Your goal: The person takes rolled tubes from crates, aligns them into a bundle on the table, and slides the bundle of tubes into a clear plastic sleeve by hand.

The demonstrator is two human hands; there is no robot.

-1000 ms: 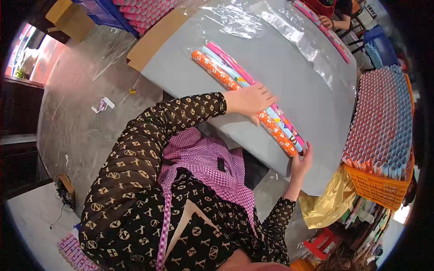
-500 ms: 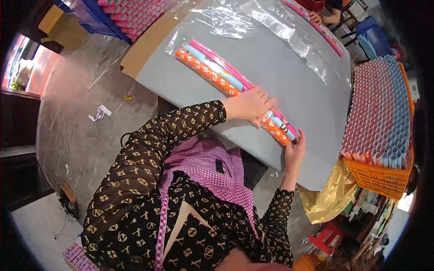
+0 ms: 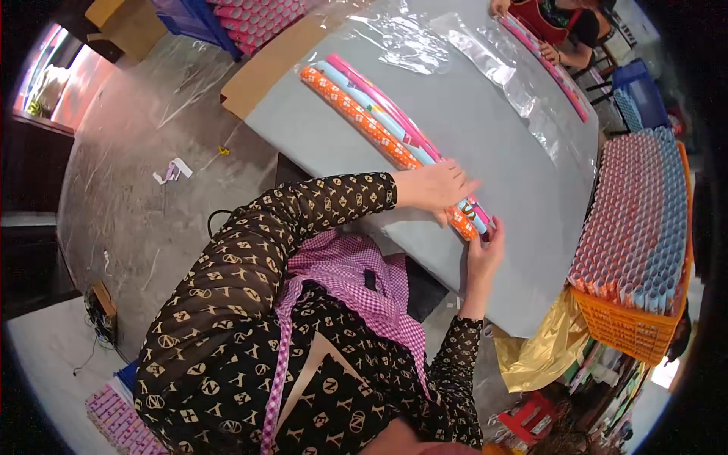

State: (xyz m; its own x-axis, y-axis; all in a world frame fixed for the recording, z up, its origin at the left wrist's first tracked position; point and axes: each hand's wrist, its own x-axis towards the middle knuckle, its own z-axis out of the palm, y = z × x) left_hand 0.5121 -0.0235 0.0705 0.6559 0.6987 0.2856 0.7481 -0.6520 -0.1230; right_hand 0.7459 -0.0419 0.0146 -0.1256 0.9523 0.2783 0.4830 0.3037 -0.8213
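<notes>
Three rolls of wrapping paper lie side by side, slanting across the grey tabletop: an orange patterned roll (image 3: 356, 115), a light blue roll (image 3: 387, 121) and a pink roll (image 3: 379, 100). Across their lower part lies my left hand (image 3: 436, 186), its fingers over the rolls and its thumb at the near side. At the lower right end, my right hand (image 3: 485, 254) cups the roll ends between thumb and fingers. Part of each roll is hidden under my left hand.
Clear plastic film (image 3: 493, 64) lies along the table's far side. Across the table, a person's hand (image 3: 550, 53) rests on other pink rolls (image 3: 557, 76). An orange crate (image 3: 626, 322) packed with rolls stands at the right, by gold foil (image 3: 542, 360). Cardboard (image 3: 262, 72) lies at the left edge.
My view has shifted slightly, showing more of the person opposite. My left hand has slid a little toward the rolls' lower end; my right hand stays at their ends.
</notes>
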